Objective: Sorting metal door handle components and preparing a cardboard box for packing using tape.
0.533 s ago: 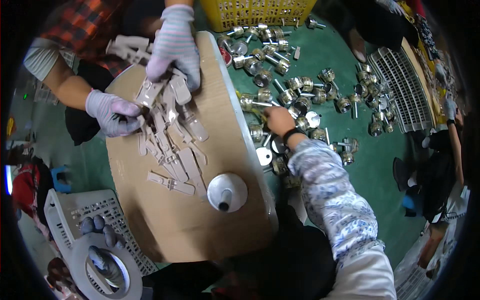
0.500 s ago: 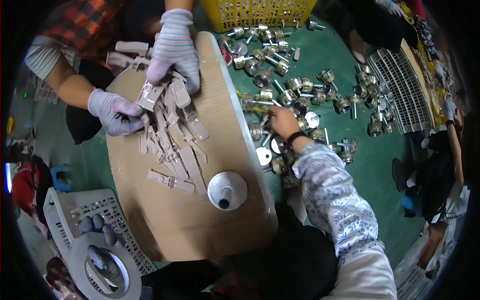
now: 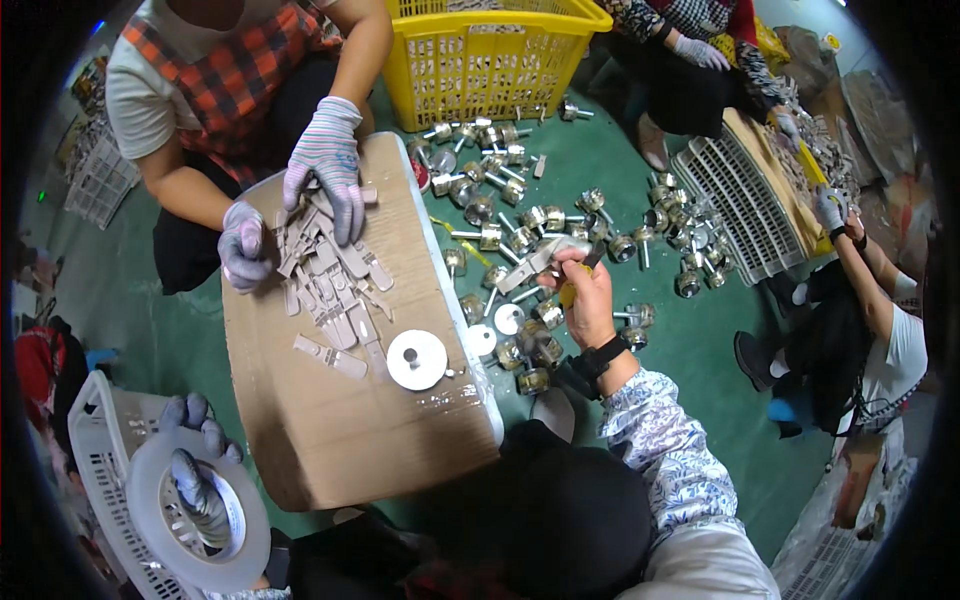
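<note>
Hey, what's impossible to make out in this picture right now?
All in the head view:
Left hand: its palm, behind the pale ring.
Yellow thing in the right hand: partly covered by that hand.
Pale parts: some hidden under the co-worker's gloved hand.
Yellow basket: far side cut off by the top edge.

A bare right hand lifts a pale grey piece above scattered metal parts
The gloved left hand grips a translucent ring, thumb through its hole, near a white crate; on the cardboard-topped bench, a co-worker's striped gloves are at a heap of pale plastic pieces, a white disc lies near the heap, and stemmed round parts cover the green floor beside a yellow basket
</note>
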`<state>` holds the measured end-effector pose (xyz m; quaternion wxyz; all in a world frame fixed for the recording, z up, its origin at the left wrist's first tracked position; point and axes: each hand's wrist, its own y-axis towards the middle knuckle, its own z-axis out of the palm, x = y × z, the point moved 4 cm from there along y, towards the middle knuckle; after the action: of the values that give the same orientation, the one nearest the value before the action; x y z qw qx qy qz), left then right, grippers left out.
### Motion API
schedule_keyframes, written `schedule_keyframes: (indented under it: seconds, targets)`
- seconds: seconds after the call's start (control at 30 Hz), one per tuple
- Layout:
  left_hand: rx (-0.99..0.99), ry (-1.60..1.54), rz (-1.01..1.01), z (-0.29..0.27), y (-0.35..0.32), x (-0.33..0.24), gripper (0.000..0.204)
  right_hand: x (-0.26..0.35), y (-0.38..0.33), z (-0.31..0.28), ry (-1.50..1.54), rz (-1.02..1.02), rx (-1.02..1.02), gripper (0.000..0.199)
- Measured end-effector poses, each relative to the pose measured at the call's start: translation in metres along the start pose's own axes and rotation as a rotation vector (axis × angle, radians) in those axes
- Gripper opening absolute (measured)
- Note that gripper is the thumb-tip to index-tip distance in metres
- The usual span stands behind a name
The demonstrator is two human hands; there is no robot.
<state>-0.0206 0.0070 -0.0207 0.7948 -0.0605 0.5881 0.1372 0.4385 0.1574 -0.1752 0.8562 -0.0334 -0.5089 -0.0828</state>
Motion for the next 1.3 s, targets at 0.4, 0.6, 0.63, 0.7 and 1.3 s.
schedule_keyframes:
  seconds: [0.4, 0.6, 0.63, 0.7, 1.3]
  targets:
    - [-0.151, -0.034, 0.001, 0.043, -0.007, -0.021, 0.074, 0.047, -0.01, 0.042, -0.406, 0.12, -0.011, 0.028]
    - [-0.093, -0.053, -0.046, 0.042, -0.007, -0.024, 0.065, 0.045, -0.013, 0.092, -0.505, 0.234, 0.263, 0.016]
    - [-0.066, -0.047, -0.038, 0.042, -0.006, -0.026, 0.065, 0.045, -0.017, 0.101, -0.492, 0.251, 0.291, 0.014]
    - [-0.032, -0.044, -0.037, 0.045, -0.008, -0.028, 0.064, 0.038, -0.012, 0.102, -0.499, 0.262, 0.27, 0.014]
    - [-0.051, -0.074, -0.049, 0.002, 0.007, 0.01, 0.072, -0.02, -0.036, -0.214, -1.685, -0.197, -0.227, 0.022]
